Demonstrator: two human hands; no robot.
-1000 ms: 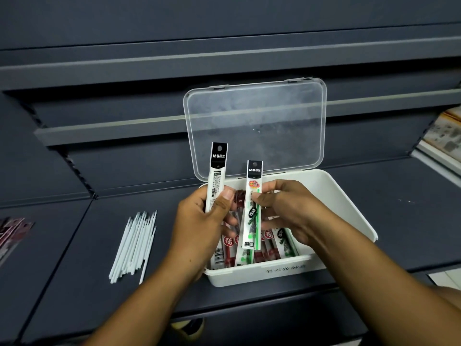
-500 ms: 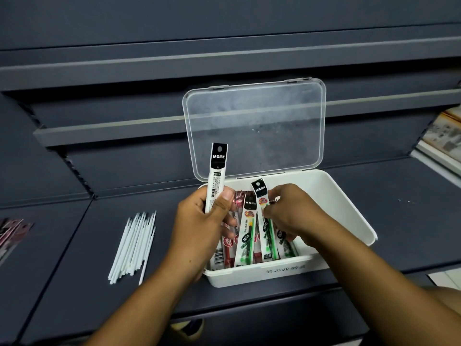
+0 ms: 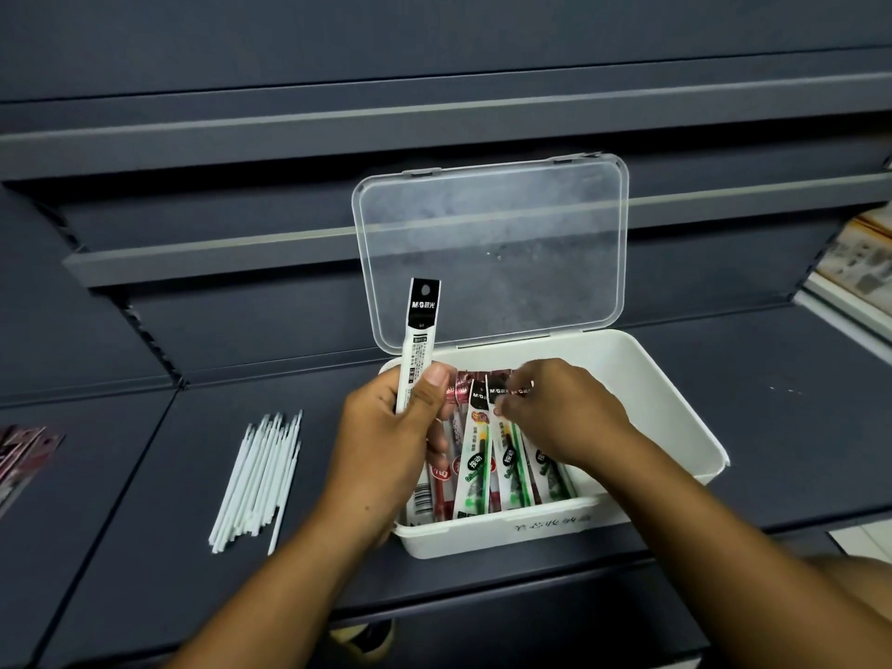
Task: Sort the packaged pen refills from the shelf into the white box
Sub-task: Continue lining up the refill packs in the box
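Note:
The white box point(image 3: 666, 408) stands open on the dark shelf, its clear lid point(image 3: 490, 248) tilted up behind it. Several packaged refills point(image 3: 475, 468) with green and red print lie side by side inside. My left hand point(image 3: 386, 441) grips a white-and-black refill packet point(image 3: 419, 340) upright at the box's left edge. Inside the box, my right hand point(image 3: 555, 412) pinches the top of a refill pack point(image 3: 502, 393) lying among the others.
A bundle of bare white refill tubes point(image 3: 258, 480) lies on the shelf left of the box. Dark red packets point(image 3: 24, 451) sit at the far left edge. Printed paper goods point(image 3: 859, 263) show at the far right. A raised shelf ledge runs behind the box.
My right hand lowered the green-printed packet from upright into the box and laid it among the others. My left hand and its packet stayed put.

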